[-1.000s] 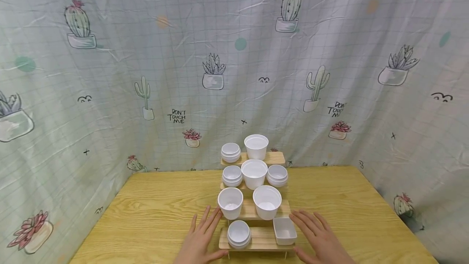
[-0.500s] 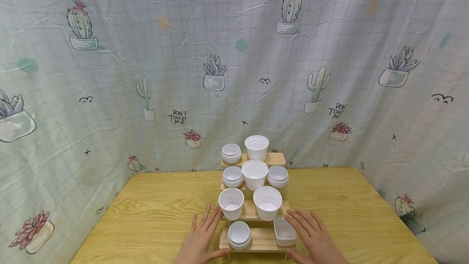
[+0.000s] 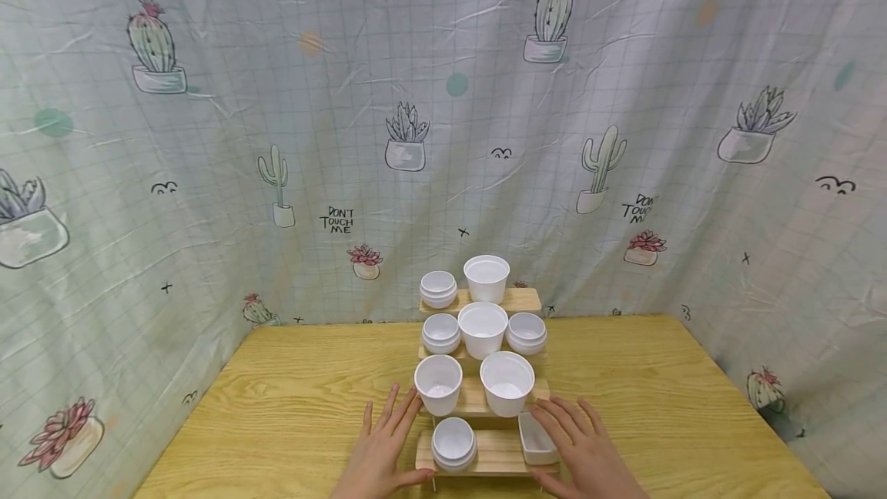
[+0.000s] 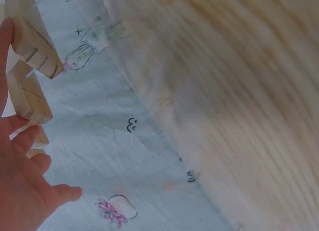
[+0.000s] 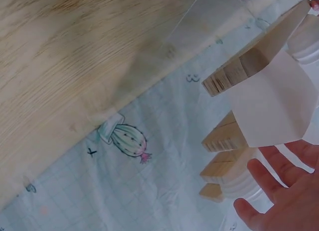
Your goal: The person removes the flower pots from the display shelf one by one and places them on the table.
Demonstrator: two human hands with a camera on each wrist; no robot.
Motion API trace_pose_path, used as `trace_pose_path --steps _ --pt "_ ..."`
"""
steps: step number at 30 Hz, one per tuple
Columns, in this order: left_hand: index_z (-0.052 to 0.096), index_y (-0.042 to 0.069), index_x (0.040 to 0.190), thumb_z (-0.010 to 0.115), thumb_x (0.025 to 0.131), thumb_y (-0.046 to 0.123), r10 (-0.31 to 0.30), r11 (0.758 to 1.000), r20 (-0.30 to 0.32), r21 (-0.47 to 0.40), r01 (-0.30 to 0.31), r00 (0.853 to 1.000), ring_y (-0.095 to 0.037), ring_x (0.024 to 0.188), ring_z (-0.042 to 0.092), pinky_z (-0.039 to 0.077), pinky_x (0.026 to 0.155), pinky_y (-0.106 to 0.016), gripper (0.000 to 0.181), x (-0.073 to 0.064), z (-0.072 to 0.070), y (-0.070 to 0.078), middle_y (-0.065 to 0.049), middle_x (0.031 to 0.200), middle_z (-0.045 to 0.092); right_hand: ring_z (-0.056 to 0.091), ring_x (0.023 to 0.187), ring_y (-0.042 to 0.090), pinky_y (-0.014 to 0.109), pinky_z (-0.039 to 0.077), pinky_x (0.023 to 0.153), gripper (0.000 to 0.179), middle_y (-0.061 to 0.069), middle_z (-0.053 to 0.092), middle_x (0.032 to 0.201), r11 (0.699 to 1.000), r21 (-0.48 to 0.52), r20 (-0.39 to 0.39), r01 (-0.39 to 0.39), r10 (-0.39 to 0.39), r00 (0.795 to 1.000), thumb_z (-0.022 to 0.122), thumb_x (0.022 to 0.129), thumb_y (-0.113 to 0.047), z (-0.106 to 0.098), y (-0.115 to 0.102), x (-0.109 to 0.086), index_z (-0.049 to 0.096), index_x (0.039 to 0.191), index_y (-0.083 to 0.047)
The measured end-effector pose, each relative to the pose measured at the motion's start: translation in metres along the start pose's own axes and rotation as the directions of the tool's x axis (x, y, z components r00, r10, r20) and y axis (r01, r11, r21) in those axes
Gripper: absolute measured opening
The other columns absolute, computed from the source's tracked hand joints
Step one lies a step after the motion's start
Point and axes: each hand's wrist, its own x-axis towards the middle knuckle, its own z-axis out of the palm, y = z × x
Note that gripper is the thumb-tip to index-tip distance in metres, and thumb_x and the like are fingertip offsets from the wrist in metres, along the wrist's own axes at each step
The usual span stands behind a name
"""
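A wooden step stand (image 3: pixel 495 453) bears white pots on its several shelves. My left hand (image 3: pixel 377 449) is at the stand's left side, fingers spread and straight, the thumb by the front corner of the lowest shelf. In the left wrist view its fingertips meet the shelf ends (image 4: pixel 35 99). My right hand (image 3: pixel 587 449) reaches over a white square pot (image 3: pixel 532 437) at the lowest shelf's right end and hides part of it. The right wrist view shows this pot (image 5: pixel 274 106) with the extended fingers beside it. A round white pot (image 3: pixel 453 441) sits at that shelf's left end.
Two tall pots, one of them a ribless cup-like pot (image 3: pixel 439 385), stand on the second shelf. A tall pot (image 3: pixel 483 333) between two low ones fills the third. The top shelf (image 3: pixel 523 299) holds two pots. A cactus-print curtain (image 3: pixel 443 199) surrounds the wooden table (image 3: pixel 312 376).
My right hand has moved left, from beside the square pot to partly over it. The left hand stays at the stand's left side. The pots keep their places.
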Motion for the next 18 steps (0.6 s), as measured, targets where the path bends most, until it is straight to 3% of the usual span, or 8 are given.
trace_pose_path --steps 4,13,16,18 --pt "0.028 0.017 0.141 0.060 0.060 0.070 -0.018 1.000 0.024 0.005 0.018 1.000 -0.026 0.138 0.015 0.026 0.093 -0.065 0.101 0.001 -0.002 0.001 0.005 0.149 0.022 0.050 0.106 0.022 0.042 0.026 0.090 0.072 0.001 0.057 0.113 1.000 -0.019 0.005 -0.001 0.001 1.000 0.063 0.066 -0.062 0.002 -0.002 0.001 0.055 0.117 -0.013" --pt "0.033 0.018 0.138 0.060 0.059 0.071 -0.045 0.998 0.063 0.052 0.041 0.997 -0.032 0.132 0.027 0.029 0.094 -0.064 0.099 0.001 -0.005 0.002 0.003 0.146 0.030 0.050 0.101 0.019 0.042 0.029 0.088 0.069 0.001 0.055 0.110 1.000 -0.016 0.015 -0.027 0.027 1.000 0.058 0.069 -0.065 0.009 -0.006 0.000 0.055 0.116 -0.015" --pt "0.033 0.018 0.139 0.060 0.059 0.070 -0.044 0.998 0.064 0.049 0.041 0.997 -0.029 0.135 0.024 0.029 0.094 -0.064 0.099 0.002 -0.006 0.002 0.003 0.146 0.030 0.049 0.100 0.018 0.043 0.029 0.088 0.069 0.001 0.054 0.110 0.999 -0.028 0.008 -0.026 0.026 1.000 0.055 0.070 -0.066 0.011 -0.006 -0.001 0.055 0.117 -0.015" --pt "0.032 0.018 0.139 0.061 0.059 0.070 -0.042 0.998 0.065 0.043 0.040 0.997 -0.024 0.139 0.013 0.028 0.095 -0.064 0.100 0.002 -0.005 0.002 0.004 0.147 0.029 0.049 0.099 0.018 0.043 0.029 0.087 0.069 0.001 0.054 0.109 0.999 -0.037 0.003 -0.024 0.024 1.000 0.054 0.071 -0.067 0.012 -0.006 -0.002 0.055 0.117 -0.015"
